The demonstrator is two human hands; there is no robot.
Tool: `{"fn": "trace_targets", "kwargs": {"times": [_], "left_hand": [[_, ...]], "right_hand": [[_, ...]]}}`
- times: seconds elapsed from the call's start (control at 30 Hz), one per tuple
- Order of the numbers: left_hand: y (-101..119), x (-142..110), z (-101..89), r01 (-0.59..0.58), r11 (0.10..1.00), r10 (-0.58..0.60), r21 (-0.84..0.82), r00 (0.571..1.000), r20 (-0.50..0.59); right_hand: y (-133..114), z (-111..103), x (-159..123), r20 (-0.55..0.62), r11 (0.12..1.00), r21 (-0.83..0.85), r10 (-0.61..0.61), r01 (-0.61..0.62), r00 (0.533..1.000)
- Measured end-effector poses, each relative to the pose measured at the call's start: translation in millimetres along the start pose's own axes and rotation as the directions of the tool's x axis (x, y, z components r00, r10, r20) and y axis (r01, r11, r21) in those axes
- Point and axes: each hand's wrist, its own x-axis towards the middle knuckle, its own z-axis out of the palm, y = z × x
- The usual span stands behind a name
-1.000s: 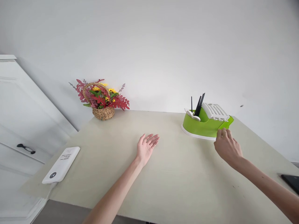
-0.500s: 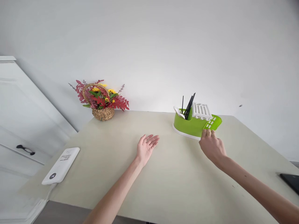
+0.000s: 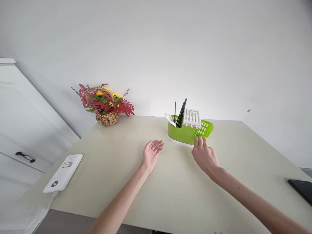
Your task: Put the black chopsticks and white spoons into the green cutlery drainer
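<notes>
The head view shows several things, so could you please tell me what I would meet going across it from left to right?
Black cabinet handle, white device, woven basket, left hand, green holder, black flat device.

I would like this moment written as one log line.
left hand: open, holding nothing | right hand: gripping green holder near right end | green holder: on table, black chopsticks inside
</notes>
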Motion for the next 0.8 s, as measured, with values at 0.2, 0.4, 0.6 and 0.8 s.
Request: {"fn": "trace_targets", "kwargs": {"times": [0.2,0.4,0.6,0.8], "left_hand": [[-2,8,-8.6,-0.203,0.977,0.207,0.059,0.976,-0.072],[7,13,-11.2,-0.350,0.932,0.359,0.089,0.925,-0.122],[-1,11,-16.6,-0.335,0.928,0.337,0.166,0.941,0.015],[-10,12,-26.5,-0.316,0.914,0.321,0.253,0.947,0.023]], "right_hand": [[-23,-6,-19,-0.037,0.998,0.015,-0.057,0.058,0.998],[-36,-13,-50,-0.137,0.986,0.035,-0.154,0.160,0.978],[-47,-31,-75,-0.188,0.979,0.098,-0.156,0.176,0.970],[-48,-42,-90,-0.201,0.922,0.373,-0.033,0.107,0.979]]}}
